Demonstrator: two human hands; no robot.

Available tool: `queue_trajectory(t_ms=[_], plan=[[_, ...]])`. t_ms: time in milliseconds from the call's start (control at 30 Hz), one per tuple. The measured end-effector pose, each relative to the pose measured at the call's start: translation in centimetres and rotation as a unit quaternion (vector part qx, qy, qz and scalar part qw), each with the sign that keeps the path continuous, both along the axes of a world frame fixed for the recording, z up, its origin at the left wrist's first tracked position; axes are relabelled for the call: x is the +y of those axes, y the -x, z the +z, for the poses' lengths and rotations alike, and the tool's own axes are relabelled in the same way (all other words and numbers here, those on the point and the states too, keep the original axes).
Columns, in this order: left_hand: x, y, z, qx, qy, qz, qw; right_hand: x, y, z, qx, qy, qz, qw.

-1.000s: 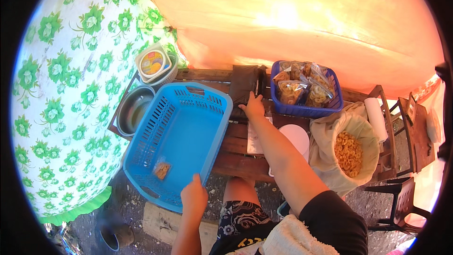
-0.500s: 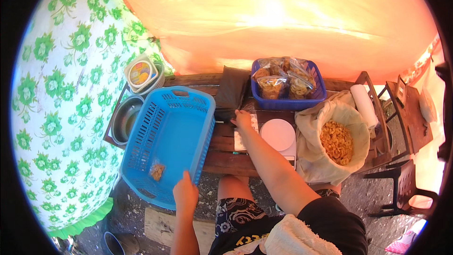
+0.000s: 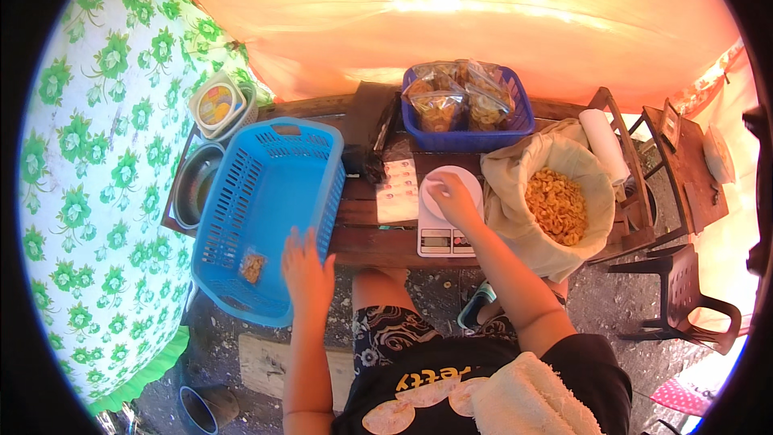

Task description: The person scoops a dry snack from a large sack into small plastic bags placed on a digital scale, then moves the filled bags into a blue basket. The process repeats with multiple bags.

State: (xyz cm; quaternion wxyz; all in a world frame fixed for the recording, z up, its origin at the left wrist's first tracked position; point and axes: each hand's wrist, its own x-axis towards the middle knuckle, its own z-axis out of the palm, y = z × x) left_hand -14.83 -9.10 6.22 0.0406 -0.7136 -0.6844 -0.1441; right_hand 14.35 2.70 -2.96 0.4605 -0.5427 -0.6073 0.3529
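Basket [image 3: 282, 181], blue, my left grip [image 3: 309, 280] spread wide at its edge — right grip [image 3: 456, 203] over white scale [image 3: 436, 242], pinched or not, can't tell.

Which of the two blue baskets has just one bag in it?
The larger, light-blue basket beside the left hand: one small bag lies inside. The dark-blue basket holds several bags.

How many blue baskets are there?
2: a large light-blue basket by the left hand, and a smaller dark-blue basket toward the back, holding filled bags. None appears hidden.
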Motion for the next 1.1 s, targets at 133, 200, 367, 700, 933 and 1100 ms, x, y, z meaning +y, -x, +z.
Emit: queue_trajectory(t_ms=[133, 200, 367, 700, 933, 1100], plan=[[3.6, -5.5, -4.8, -0.076, -0.015, -0.195, 0.978, -8.3, -4.0, 1.3, -0.044, 0.008, 0.031, 0.999], [6.2, -8.0, -8.1, -0.071, 0.037, -0.208, 0.975, -11.4, -5.0, 1.9, -0.056, 0.028, 0.047, 0.997], [10.3, -10.2, -14.1, 0.006, 0.043, -0.192, 0.98, -17.2, -6.6, 3.7, -0.034, 0.079, 0.051, 0.995], [10.5, -9.9, -13.7, -0.028, -0.081, -0.233, 0.969, -20.3, -9.0, 4.7, -0.033, 0.091, 0.066, 0.993], [5.9, -10.1, -6.6, -0.556, 0.091, -0.086, 0.822, -19.8, -9.2, 5.2, -0.008, 0.086, 0.084, 0.993], [-2.3, -12.9, -2.3, -0.837, 0.306, -0.13, 0.433, -18.3, -6.1, 4.7, 0.291, 0.137, 0.092, 0.942]])
